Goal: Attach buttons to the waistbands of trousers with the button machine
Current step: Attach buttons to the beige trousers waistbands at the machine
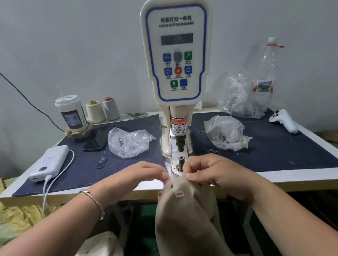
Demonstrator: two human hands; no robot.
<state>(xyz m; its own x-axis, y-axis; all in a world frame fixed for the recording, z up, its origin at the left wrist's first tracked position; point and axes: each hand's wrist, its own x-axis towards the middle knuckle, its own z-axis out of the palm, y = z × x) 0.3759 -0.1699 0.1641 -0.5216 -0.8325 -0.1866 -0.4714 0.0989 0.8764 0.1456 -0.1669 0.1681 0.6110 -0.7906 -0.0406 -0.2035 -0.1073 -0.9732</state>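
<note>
A: where are the beige trousers (187, 212)?
B: waistband pinched in the right hand (209, 170), just below the button machine (178, 53) die. Left hand (147, 172) is blurry, fingers at the fabric edge, grip unclear.

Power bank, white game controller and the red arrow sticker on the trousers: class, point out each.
power bank (50, 163), head view, middle of its top face.
white game controller (283, 119), head view, its handle.
red arrow sticker (179, 193), head view, its centre, on the beige trousers (187, 222).
</note>
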